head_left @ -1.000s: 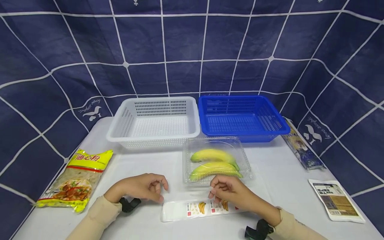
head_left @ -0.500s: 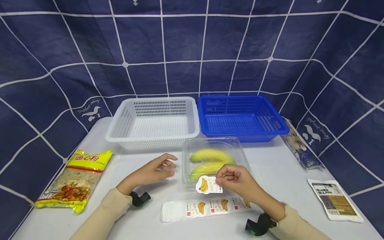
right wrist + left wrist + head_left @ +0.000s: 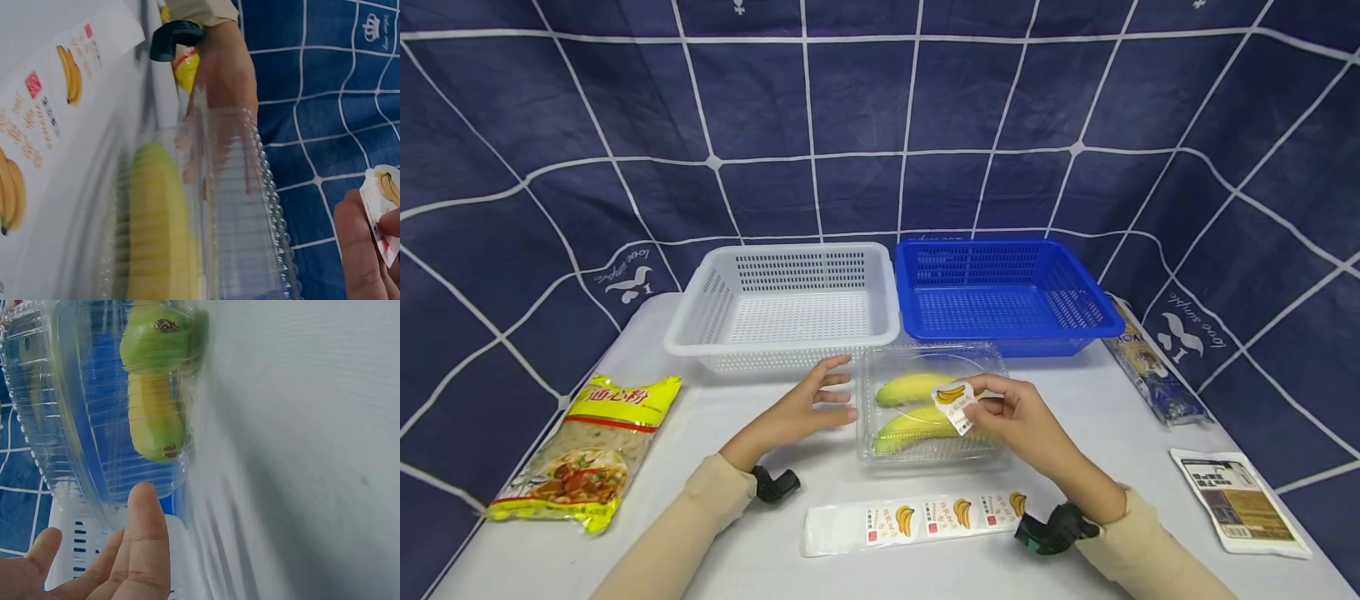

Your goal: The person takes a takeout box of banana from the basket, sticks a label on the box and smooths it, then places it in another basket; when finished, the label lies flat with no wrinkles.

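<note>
Evidently the step in hand is applying a label. The right hand (image 3: 1017,418) pinches a banana label (image 3: 953,403) between thumb and fingers, tilted above the lid and apart from it. The clear box (image 3: 931,357), two bananas (image 3: 912,430) inside, sits on the counter (image 3: 767,554), on the near side of the white basket (image 3: 775,343) and blue basket (image 3: 1011,337). The left hand (image 3: 801,412) has its fingers spread apart just beside the box's left wall; whether the thumb touches cannot be told.

Recommended: brace that wall lightly with the left fingers, since so light a box probably slides. Hold the label by its edge only, as its back is presumably sticky. Square it to the lid, away from the ribbed sides, land one edge first and smooth outward. Heavy pressing could flex the thin lid; a curled corner could crease.
</note>
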Available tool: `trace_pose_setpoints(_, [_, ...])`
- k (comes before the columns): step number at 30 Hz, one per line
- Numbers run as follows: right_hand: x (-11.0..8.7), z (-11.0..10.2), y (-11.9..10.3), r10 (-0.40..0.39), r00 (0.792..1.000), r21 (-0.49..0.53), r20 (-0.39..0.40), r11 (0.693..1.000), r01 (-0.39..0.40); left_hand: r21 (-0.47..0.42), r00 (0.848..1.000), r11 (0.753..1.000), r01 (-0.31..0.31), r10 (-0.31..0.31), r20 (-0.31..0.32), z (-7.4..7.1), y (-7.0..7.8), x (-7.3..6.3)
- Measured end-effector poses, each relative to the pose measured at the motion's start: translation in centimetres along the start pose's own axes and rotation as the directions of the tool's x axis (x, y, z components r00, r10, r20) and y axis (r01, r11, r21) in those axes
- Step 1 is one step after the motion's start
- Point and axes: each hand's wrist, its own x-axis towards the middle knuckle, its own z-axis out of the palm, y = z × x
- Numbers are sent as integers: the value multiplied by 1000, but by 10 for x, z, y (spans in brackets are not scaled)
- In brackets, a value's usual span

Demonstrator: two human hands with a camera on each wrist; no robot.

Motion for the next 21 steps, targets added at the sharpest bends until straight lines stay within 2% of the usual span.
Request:
trace_pose_setpoints(7, [9,-6,0,46,996,-10,-78,999,-47,-56,1000,998,-21,21,-1,7,2,9])
trace_pose_setpoints(11, [14,-9,3,39,997,-64,-72,997,-44,-65,1000,998,-24,25,16,10,3,13])
trace_pose_setpoints(15, [20,-13,7,5,1000,-140,-20,990,-8,-72,999,997,-22,25,39,12,5,15])
trace_pose_setpoints(18, [26,-15,9,12,1000,-138,-2,990,-12,-65,998,998,-20,23,52,13,7,16])
trace_pose_setpoints(21, [33,-16,12,49,999,-107,-21,993,-51,-55,998,998,-23,26,56,15,7,17])
